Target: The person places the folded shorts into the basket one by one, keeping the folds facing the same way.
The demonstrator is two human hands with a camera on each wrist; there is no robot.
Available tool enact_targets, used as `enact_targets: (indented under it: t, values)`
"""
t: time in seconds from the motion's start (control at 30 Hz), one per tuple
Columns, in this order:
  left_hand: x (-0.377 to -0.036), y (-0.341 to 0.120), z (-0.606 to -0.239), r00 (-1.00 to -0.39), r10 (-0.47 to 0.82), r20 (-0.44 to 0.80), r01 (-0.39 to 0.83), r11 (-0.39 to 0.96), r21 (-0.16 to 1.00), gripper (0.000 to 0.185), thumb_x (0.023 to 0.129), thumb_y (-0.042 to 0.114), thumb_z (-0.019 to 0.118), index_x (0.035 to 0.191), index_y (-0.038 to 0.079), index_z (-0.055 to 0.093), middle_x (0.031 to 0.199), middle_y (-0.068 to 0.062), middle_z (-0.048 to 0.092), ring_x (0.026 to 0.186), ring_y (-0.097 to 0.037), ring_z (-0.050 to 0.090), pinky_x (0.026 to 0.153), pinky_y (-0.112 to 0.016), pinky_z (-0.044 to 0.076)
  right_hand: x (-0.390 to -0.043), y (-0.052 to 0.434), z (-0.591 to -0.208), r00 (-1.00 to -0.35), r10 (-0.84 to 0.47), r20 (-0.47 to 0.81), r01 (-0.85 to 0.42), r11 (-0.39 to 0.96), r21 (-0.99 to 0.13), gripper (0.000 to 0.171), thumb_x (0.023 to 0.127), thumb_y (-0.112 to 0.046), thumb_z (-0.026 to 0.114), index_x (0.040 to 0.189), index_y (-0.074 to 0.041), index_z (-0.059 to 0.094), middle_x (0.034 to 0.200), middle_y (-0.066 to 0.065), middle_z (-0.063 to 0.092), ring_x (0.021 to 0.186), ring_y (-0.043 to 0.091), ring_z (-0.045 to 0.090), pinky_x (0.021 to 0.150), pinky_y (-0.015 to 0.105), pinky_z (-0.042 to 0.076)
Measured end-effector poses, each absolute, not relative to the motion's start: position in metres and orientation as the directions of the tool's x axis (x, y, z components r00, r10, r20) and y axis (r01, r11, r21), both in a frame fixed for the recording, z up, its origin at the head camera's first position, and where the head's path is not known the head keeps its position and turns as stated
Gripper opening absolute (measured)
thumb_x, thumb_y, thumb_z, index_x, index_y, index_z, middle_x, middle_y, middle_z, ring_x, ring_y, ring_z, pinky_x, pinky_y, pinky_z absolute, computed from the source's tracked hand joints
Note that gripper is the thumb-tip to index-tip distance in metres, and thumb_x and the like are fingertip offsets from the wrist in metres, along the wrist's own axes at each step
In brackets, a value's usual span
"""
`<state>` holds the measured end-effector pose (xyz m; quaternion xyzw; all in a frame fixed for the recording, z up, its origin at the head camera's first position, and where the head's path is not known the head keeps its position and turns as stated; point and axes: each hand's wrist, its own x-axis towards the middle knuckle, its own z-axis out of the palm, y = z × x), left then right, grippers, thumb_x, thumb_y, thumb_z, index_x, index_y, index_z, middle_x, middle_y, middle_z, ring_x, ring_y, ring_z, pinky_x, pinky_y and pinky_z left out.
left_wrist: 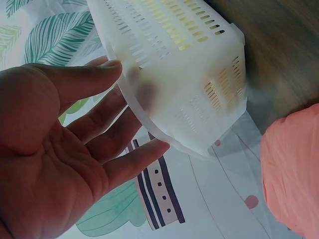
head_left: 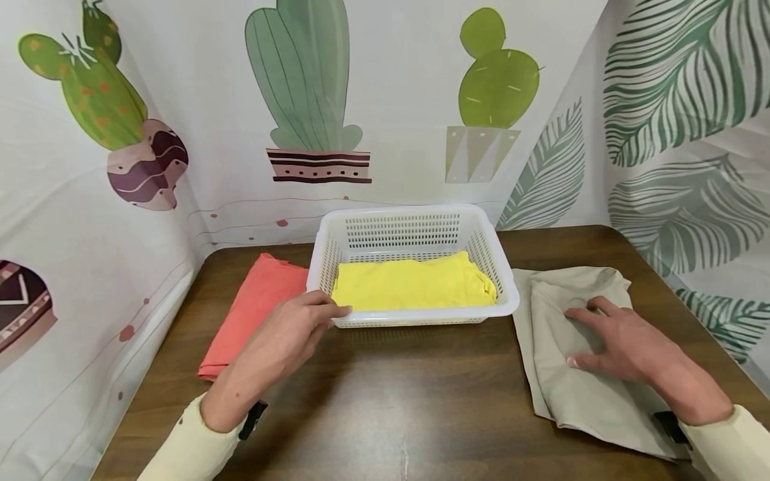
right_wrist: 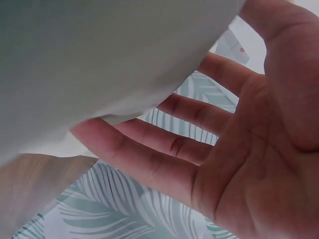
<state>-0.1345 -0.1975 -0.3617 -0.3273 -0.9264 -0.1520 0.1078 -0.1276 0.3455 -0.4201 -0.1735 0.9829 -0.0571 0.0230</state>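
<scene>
A white plastic basket with slotted walls stands at the middle of the table, a folded yellow cloth lying inside. At its front left corner my left hand pinches the rim. In the left wrist view the thumb is on the outer wall and fingers reach over the rim, dark through the translucent plastic. My right hand rests with spread, slightly bent fingers on a folded grey-beige cloth at the right. In the right wrist view the fingertips meet the underside of the grey-beige cloth.
A folded red cloth lies left of the basket, partly behind my left forearm. The brown wooden table ends at a white backdrop printed with cacti and leaves, which also hangs along both sides.
</scene>
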Motion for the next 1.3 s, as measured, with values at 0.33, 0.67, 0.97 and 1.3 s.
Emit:
enact_targets:
  t: [0.33, 0.67, 0.97, 1.3]
  values:
    - [-0.135, -0.197, -0.361, -0.762, 0.573, 0.302, 0.639, 0.741, 0.207, 0.041, 0.089, -0.005, 0.081, 0.125, 0.014, 0.08, 0.113, 0.001, 0.073, 0.095, -0.013, 0.07, 0.079, -0.029, 0.059, -0.12, 0.337, -0.422, -0.958, -0.285, -0.028, -0.278, 0.95, -0.143, 0.088, 0.074, -0.064, 0.089, 0.137, -0.009, 0.063, 0.124, 0.023, 0.053, 0.094, 0.048, 0.061, 0.07, 0.06, 0.055]
    - [-0.135, -0.197, -0.362, -0.771, 0.563, 0.298, 0.628, 0.749, 0.21, 0.042, 0.088, -0.004, 0.082, 0.125, 0.015, 0.08, 0.113, 0.001, 0.073, 0.094, -0.013, 0.07, 0.079, -0.029, 0.059, -0.113, 0.323, -0.422, -0.972, -0.229, -0.047, -0.221, 0.966, -0.134, 0.097, 0.075, -0.071, 0.085, 0.138, -0.002, 0.061, 0.125, 0.036, 0.051, 0.09, 0.05, 0.065, 0.069, 0.066, 0.055]
    - [-0.133, -0.197, -0.363, -0.773, 0.561, 0.296, 0.626, 0.751, 0.211, 0.042, 0.089, -0.004, 0.082, 0.126, 0.015, 0.079, 0.112, 0.002, 0.072, 0.094, -0.012, 0.069, 0.078, -0.029, 0.059, -0.108, 0.305, -0.423, -0.98, -0.193, -0.046, -0.188, 0.978, -0.084, 0.089, 0.08, -0.073, 0.079, 0.124, 0.002, 0.061, 0.108, 0.039, 0.053, 0.071, 0.041, 0.063, 0.063, 0.062, 0.054]
    - [-0.133, -0.198, -0.362, -0.767, 0.566, 0.303, 0.633, 0.743, 0.215, 0.043, 0.088, -0.006, 0.081, 0.126, 0.014, 0.079, 0.113, 0.002, 0.073, 0.095, -0.012, 0.07, 0.079, -0.029, 0.059, -0.105, 0.29, -0.423, -0.981, -0.194, -0.021, -0.193, 0.98, -0.037, 0.08, 0.081, -0.07, 0.079, 0.105, 0.003, 0.061, 0.078, 0.021, 0.054, 0.067, 0.04, 0.061, 0.061, 0.059, 0.053]
